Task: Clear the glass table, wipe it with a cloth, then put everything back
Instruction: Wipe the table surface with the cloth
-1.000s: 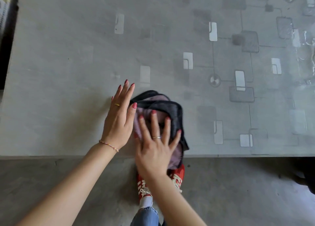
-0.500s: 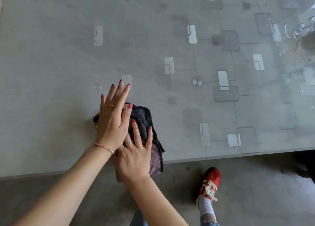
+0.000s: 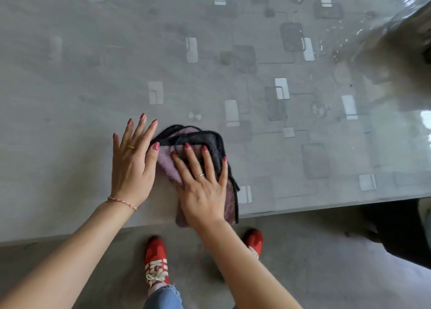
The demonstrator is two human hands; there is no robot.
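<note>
Clearing looks done; right hand [image 3: 203, 189] presses the cloth [image 3: 200, 143] flat-fingered on the surface [image 3: 70, 87], left hand [image 3: 131, 166] flat beside; wiping underway, restocking remains.

Both bare forearms reach forward and converge toward the middle. The left hand [image 3: 131, 161] lies flat, palm down, fingers straight and close together, thumb angled out to the right; a gold ring sits on one finger and a thin braided bracelet circles the wrist. The right hand [image 3: 204, 188] also lies flat, palm down, fingers straight and spread, with a thin ring on one finger.
</note>
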